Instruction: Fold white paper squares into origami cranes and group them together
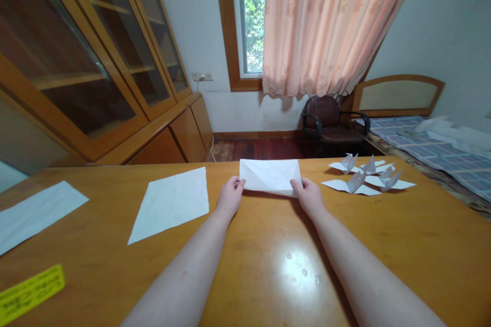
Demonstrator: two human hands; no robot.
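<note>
While the left hand (230, 197) and right hand (310, 197) pinch its ends, the white paper (270, 176) runs lengthwise left to right

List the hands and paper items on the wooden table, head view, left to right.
Flat white paper sheet at the left edge → flat white four-sided paper sheet → left hand → folded white paper rectangle → right hand → folded white paper figures
</note>
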